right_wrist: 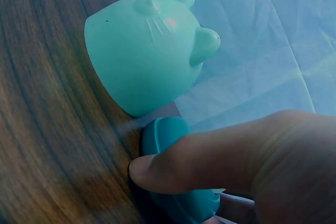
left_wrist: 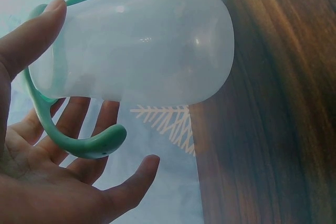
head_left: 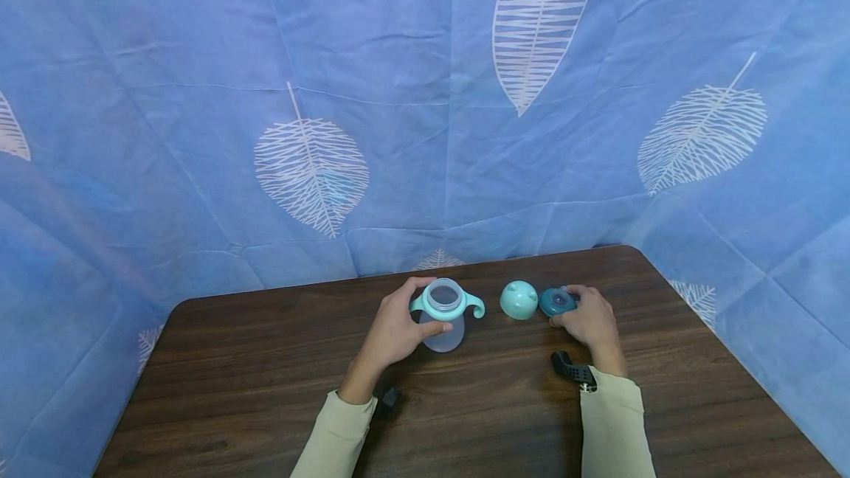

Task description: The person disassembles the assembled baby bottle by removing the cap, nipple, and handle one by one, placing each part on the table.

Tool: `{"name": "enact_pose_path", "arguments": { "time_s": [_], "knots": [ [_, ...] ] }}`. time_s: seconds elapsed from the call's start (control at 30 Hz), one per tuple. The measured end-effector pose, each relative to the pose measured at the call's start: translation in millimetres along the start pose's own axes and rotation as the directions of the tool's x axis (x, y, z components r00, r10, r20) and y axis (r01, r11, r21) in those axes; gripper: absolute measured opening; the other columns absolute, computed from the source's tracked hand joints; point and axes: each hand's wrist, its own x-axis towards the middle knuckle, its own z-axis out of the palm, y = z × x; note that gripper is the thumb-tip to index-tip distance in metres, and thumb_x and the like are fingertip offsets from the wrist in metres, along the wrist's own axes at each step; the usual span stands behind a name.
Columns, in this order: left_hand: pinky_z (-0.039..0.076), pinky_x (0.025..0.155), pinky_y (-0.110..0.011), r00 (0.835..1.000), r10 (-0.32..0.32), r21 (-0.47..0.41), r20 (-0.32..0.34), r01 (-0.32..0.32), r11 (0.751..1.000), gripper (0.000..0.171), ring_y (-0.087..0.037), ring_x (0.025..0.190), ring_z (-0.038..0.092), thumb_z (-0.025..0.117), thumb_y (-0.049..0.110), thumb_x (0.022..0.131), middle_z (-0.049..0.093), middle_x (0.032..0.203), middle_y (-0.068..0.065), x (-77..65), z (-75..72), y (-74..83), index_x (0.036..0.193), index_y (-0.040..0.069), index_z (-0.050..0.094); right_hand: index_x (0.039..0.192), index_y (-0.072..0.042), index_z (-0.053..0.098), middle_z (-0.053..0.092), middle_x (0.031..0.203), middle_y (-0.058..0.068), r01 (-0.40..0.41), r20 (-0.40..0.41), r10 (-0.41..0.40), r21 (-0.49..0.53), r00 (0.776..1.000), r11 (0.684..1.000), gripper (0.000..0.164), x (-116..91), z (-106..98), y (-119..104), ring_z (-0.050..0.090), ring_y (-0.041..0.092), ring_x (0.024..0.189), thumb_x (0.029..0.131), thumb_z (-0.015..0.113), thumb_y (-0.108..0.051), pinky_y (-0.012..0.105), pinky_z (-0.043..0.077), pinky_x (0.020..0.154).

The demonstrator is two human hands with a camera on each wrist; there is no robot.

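A translucent baby bottle (head_left: 443,332) with a mint two-handled ring round its neck stands upright on the table, its mouth uncovered. My left hand (head_left: 397,323) grips it near the neck, with the thumb on the near side and fingers behind; in the left wrist view the bottle body (left_wrist: 142,45) fills the middle. My right hand (head_left: 591,319) pinches a dark teal bottle collar (head_left: 556,302) lying on the table, thumb on its near side. Just left of that collar sits a mint domed cap (head_left: 519,300) with small ear-like bumps, seen closely in the right wrist view (right_wrist: 147,51).
The brown wooden table (head_left: 265,382) has its far edge against a blue cloth (head_left: 412,168) printed with white leaves. Black wrist-worn camera parts (head_left: 571,369) show beside the right wrist, and a dark piece (head_left: 388,400) is by the left.
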Motion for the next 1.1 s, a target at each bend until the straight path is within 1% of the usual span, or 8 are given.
{"name": "enact_pose_path", "arguments": {
  "time_s": [0.13, 0.3, 0.47, 0.57, 0.83, 0.97, 1.1],
  "knots": [
    [0.052, 0.106, -0.054, 1.000, 0.000, 0.000, 0.002, 0.000, 1.000, 0.074, -0.029, 0.128, 0.067, 0.099, 0.015, 0.085, 0.071, 0.139, -0.009, -0.5, -0.2, 0.6, 0.149, 0.010, 0.063, 0.152, 0.016, 0.050, 0.047, 0.147, 0.043, -0.002, 0.007, 0.002, 0.001, 1.000, 1.000, 0.080, -0.3, 0.4, 0.2, 0.052, 0.061, 0.125, 0.086, 0.086, -0.011, 0.074, 0.045, 0.102],
    [0.052, 0.107, -0.054, 1.000, -0.005, -0.005, 0.005, 0.005, 1.000, 0.074, -0.031, 0.128, 0.067, 0.099, 0.014, 0.084, 0.071, 0.139, -0.010, -0.9, 0.0, 1.2, 0.149, 0.009, 0.063, 0.151, 0.016, 0.050, 0.049, 0.143, 0.042, -0.004, 0.015, 0.004, 0.007, 1.000, 1.000, 0.079, 0.0, 0.4, 0.5, 0.055, 0.059, 0.120, 0.086, 0.085, -0.011, 0.072, 0.046, 0.099],
    [0.052, 0.106, -0.054, 1.000, -0.004, -0.008, 0.004, 0.004, 1.000, 0.074, -0.031, 0.128, 0.067, 0.099, 0.014, 0.085, 0.071, 0.139, -0.010, -1.1, 0.0, 1.8, 0.149, 0.009, 0.063, 0.152, 0.015, 0.049, 0.049, 0.143, 0.041, -0.003, 0.020, 0.003, 0.007, 1.000, 1.000, 0.079, 1.1, -0.4, 1.2, 0.054, 0.058, 0.122, 0.087, 0.085, -0.012, 0.072, 0.046, 0.102],
    [0.051, 0.107, -0.056, 1.000, -0.001, -0.014, 0.005, 0.001, 1.000, 0.074, -0.033, 0.128, 0.066, 0.099, 0.014, 0.085, 0.070, 0.140, -0.010, -1.0, 0.1, 2.1, 0.149, 0.008, 0.063, 0.152, 0.015, 0.049, 0.050, 0.144, 0.041, 0.003, 0.015, -0.003, 0.015, 1.000, 1.000, 0.079, 1.1, -1.6, 0.6, 0.054, 0.058, 0.125, 0.087, 0.085, -0.013, 0.072, 0.045, 0.104],
    [0.051, 0.107, -0.056, 1.000, 0.005, -0.022, 0.005, -0.005, 1.000, 0.074, -0.034, 0.128, 0.066, 0.099, 0.014, 0.085, 0.070, 0.140, -0.011, 0.1, 0.6, 1.9, 0.149, 0.008, 0.063, 0.153, 0.015, 0.048, 0.049, 0.146, 0.040, 0.028, -0.009, -0.028, 0.019, 1.000, 0.999, 0.079, -1.6, -11.7, -8.4, 0.053, 0.058, 0.130, 0.090, 0.085, -0.014, 0.072, 0.043, 0.107],
    [0.051, 0.107, -0.057, 1.000, 0.003, -0.024, 0.003, -0.003, 1.000, 0.074, -0.035, 0.129, 0.066, 0.099, 0.013, 0.085, 0.070, 0.140, -0.012, -0.1, 0.1, 3.3, 0.149, 0.007, 0.063, 0.154, 0.014, 0.047, 0.048, 0.147, 0.041, 0.055, -0.033, -0.055, 0.004, 0.998, 0.998, 0.079, -4.5, -19.9, -15.8, 0.053, 0.058, 0.126, 0.092, 0.084, -0.018, 0.073, 0.045, 0.102],
    [0.050, 0.108, -0.058, 1.000, -0.001, -0.019, 0.004, 0.001, 1.000, 0.074, -0.035, 0.129, 0.066, 0.099, 0.012, 0.085, 0.070, 0.140, -0.013, -0.5, -0.3, 3.9, 0.149, 0.007, 0.062, 0.154, 0.013, 0.049, 0.045, 0.151, 0.042, 0.088, -0.076, -0.088, -0.003, 0.993, 0.996, 0.075, -9.3, -27.8, -26.5, 0.047, 0.064, 0.130, 0.095, 0.081, -0.019, 0.077, 0.041, 0.103]
  ]
}}
